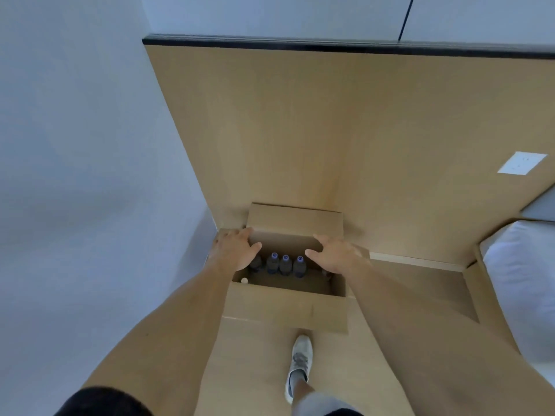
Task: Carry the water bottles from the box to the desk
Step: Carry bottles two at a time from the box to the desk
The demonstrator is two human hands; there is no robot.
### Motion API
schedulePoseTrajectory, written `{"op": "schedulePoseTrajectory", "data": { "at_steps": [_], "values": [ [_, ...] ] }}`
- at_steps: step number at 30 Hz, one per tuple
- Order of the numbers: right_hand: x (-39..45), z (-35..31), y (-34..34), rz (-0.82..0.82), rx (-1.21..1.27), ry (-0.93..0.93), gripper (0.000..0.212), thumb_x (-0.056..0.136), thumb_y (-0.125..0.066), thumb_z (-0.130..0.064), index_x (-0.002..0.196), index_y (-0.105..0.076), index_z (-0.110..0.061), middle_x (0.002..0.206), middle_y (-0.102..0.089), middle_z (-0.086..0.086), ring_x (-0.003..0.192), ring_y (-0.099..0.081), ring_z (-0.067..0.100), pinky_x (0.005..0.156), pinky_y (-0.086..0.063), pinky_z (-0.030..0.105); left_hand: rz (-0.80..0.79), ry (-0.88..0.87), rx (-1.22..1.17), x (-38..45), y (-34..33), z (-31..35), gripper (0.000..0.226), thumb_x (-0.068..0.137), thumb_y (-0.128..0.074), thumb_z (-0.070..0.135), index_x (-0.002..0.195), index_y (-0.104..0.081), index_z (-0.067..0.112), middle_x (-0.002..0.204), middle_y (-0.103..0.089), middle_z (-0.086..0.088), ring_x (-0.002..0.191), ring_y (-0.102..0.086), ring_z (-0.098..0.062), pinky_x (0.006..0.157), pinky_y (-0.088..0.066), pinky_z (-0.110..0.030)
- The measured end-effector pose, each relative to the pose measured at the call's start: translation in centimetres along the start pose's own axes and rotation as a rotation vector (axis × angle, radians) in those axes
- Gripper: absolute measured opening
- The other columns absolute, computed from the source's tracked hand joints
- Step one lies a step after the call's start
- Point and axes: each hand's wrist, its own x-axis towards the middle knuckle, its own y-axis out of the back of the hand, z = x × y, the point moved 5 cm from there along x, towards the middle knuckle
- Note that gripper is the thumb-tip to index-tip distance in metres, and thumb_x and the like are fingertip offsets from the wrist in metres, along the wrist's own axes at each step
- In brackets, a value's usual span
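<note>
bare arms, dark short sleeve, pale shoe

both forearms are bare down to the left hand (237,250) and the right hand (336,255), with no watch, ring or glove on them. a dark sleeve (102,400) covers the left upper arm at the bottom edge. one leg shows below, in light grey shorts (324,403), and wears a pale grey lace-up shoe (300,361).

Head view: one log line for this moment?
phase: reach | left hand: open, over box | right hand: open, over box | bottles: upright in box, ungrasped
</note>
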Motion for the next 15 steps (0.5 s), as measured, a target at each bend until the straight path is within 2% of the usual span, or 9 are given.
{"op": "schedulePoseTrajectory", "data": {
  "at_steps": [7, 12, 15],
  "values": [
    [11.6, 1.5, 2.0, -0.101, 0.030, 0.003, 0.069, 0.094, -0.042, -0.066, 0.155, -0.027, -0.036, 0.156, -0.039, 0.005, 0.139, -0.041, 0.032, 0.111, -0.038, 0.048, -0.090, 0.032, 0.028, 10.4, -0.7, 2.9, 0.057, 0.096, -0.037, 0.058, 0.147, -0.033, 0.033, 0.147, -0.048, -0.008, 0.132, -0.045, -0.033, 0.101, -0.039, -0.051],
    [16.3, 2.6, -0.5, -0.206, 0.044, -0.022, 0.069, 0.093, -0.041, -0.067, 0.154, -0.027, -0.037, 0.150, -0.044, 0.007, 0.134, -0.045, 0.033, 0.108, -0.040, 0.048, -0.168, 0.063, 0.057, 14.1, -3.3, 2.6, 0.060, 0.099, -0.036, 0.058, 0.152, -0.028, 0.031, 0.147, -0.046, -0.009, 0.130, -0.047, -0.036, 0.099, -0.040, -0.050],
    [17.7, 4.3, -2.8, -0.262, 0.046, -0.052, 0.070, 0.092, -0.040, -0.068, 0.153, -0.026, -0.038, 0.149, -0.043, 0.009, 0.134, -0.044, 0.035, 0.110, -0.039, 0.049, -0.204, 0.079, 0.038, 16.3, -5.3, 2.2, 0.061, 0.100, -0.037, 0.057, 0.154, -0.028, 0.031, 0.150, -0.045, -0.008, 0.132, -0.046, -0.035, 0.103, -0.039, -0.050]
  ]
}}
